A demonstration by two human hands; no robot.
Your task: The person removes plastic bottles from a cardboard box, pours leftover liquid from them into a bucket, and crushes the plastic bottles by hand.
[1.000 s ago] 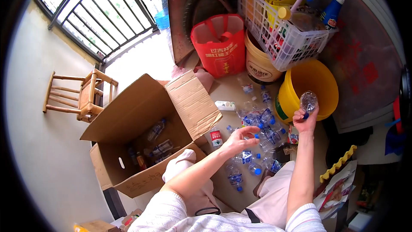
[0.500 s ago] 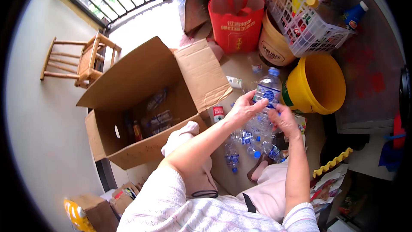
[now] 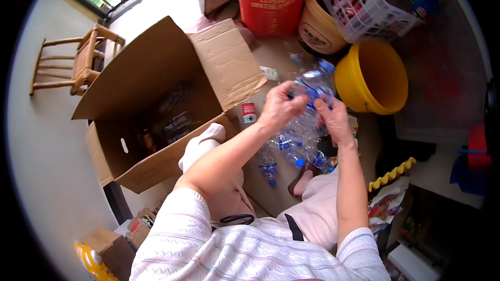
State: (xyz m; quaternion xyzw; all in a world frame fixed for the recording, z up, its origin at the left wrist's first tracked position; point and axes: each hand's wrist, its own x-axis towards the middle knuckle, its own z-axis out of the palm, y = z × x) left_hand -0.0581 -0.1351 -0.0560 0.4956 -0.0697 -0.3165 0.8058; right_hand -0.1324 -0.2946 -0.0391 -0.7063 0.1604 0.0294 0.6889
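Both hands hold a clear plastic bottle (image 3: 317, 79) with a blue cap, tilted, above the pile on the floor. My left hand (image 3: 283, 105) grips its left side, fingers wrapped round it. My right hand (image 3: 335, 119) is closed on its lower right side. Beneath them lie several clear bottles (image 3: 285, 141) with blue labels and caps. An open cardboard box (image 3: 172, 158) stands to the left, with several bottles (image 3: 178, 120) inside. Right of the hands is a yellow bucket (image 3: 359, 83), its mouth facing up and right.
A red bag (image 3: 271, 13), a cream bucket (image 3: 319, 34) and a white basket (image 3: 359, 18) stand at the back. A bamboo chair (image 3: 83, 62) is at the far left. A red-labelled bottle (image 3: 249, 112) lies beside the box. Yellow wavy edging (image 3: 393, 174) is at the right.
My right hand came from the yellow bucket's mouth to join my left hand, which closed on a bottle. Since half a second ago, the bottle has tilted rightward. The whole view has shifted.
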